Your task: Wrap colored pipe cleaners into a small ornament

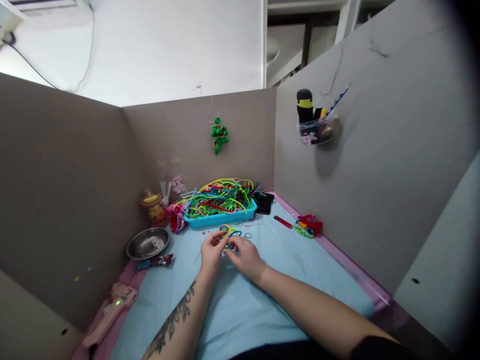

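My left hand (213, 251) and my right hand (245, 256) meet over the middle of the blue cloth, fingertips close together. Between them is a small coloured pipe-cleaner piece (225, 229), with yellow, purple, green and blue parts; my fingers cover some of it. Both hands have thumb and fingers pinched on it. A blue loop (236, 233) shows above my right fingers. Just beyond that hand lies a small ring (248, 235). A thin, needle-like line (197, 256) shows left of my left hand; whether it is held, I cannot tell.
Behind my hands stands a blue tray (221, 218) heaped with pipe cleaners (225, 197). On the left are a metal bowl (140, 244), a wrapper (155, 262) and a jar (154, 210). A red cutter (283, 222) lies right. Grey panels (202, 130) enclose the table.
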Tool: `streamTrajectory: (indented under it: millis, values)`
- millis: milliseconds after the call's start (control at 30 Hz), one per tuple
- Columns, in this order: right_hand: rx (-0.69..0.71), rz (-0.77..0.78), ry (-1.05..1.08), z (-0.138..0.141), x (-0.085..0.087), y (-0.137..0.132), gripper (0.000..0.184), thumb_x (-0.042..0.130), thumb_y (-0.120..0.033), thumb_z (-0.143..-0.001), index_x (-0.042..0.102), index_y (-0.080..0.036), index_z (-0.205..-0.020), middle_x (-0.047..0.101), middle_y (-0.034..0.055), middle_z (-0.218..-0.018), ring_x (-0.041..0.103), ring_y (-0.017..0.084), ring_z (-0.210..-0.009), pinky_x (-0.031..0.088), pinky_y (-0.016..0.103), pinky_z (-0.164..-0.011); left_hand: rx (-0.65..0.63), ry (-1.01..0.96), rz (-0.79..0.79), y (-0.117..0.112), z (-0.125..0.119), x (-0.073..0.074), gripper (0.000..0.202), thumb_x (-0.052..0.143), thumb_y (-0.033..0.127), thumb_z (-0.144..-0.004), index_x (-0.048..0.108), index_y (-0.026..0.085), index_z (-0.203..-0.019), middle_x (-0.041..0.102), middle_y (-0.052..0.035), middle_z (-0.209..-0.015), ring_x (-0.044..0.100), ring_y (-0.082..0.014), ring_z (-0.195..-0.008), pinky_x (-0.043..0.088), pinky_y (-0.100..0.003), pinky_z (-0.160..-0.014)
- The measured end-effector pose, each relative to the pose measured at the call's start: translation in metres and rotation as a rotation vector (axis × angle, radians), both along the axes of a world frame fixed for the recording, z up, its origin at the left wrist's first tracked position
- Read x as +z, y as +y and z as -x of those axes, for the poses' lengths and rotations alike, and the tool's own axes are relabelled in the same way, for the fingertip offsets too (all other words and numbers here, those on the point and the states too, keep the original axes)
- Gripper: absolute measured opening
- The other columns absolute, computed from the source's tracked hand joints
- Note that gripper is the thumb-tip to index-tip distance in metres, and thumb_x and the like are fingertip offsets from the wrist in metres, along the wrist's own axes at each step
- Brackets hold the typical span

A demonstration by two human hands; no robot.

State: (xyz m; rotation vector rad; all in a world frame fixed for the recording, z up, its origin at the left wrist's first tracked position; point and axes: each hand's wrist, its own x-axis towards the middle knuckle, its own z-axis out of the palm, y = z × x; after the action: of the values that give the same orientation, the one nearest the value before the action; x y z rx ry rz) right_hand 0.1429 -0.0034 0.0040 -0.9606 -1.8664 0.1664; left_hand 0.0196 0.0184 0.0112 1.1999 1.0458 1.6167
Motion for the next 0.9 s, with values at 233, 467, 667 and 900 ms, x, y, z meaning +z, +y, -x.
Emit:
streamTrajectory:
  millis: [233,467,667,900]
  values:
    - [0.041,-0.100,-0.028,-0.001,0.000,-0.001,0.012,0.047,-0.019,-0.085,0.058,-0.020,-0.079,0.062,0.0039,-0.075,0.055,0.017,-0.074,0.042,0.029,-0.069,-0.035,-0.033,0.002,0.001,-0.001,-0.002,0.029,0.075,0.026,-0.056,0.066,0.014,-0.081,0.068,-0.0035,-0.073,0.061,-0.0144,-0.068,0.047,-0.026,-0.067]
    - [0.344,-0.436,-0.282,0.006,0.006,-0.023,0.020,0.041,-0.015,-0.085,0.060,-0.022,-0.085,0.064,0.0023,-0.075,0.055,0.015,-0.069,0.040,0.027,-0.062,-0.015,-0.042,0.044,0.004,0.004,0.004,0.031,0.078,0.027,-0.051,0.067,0.013,-0.077,0.067,-0.0032,-0.068,0.059,-0.0136,-0.064,0.045,-0.025,-0.062]
    - [0.395,-0.282,-0.079,0.001,0.007,-0.026,0.020,0.046,-0.031,-0.086,0.053,-0.024,-0.103,0.064,0.0040,-0.082,0.058,0.017,-0.076,0.044,0.029,-0.069,-0.015,-0.074,0.080,0.001,0.005,0.009,0.036,0.079,0.029,-0.049,0.067,0.013,-0.079,0.064,-0.0016,-0.062,0.056,-0.0119,-0.057,0.043,-0.024,-0.056]
    - [-0.074,-0.025,0.477,-0.018,0.008,0.001,0.016,0.037,-0.029,-0.088,0.049,-0.021,-0.098,0.055,0.0054,-0.086,0.054,0.017,-0.075,0.045,0.030,-0.068,0.009,-0.072,0.064,-0.001,0.002,0.007,0.038,0.079,0.031,-0.051,0.067,0.013,-0.083,0.064,-0.0015,-0.064,0.055,-0.0110,-0.057,0.040,-0.022,-0.054]
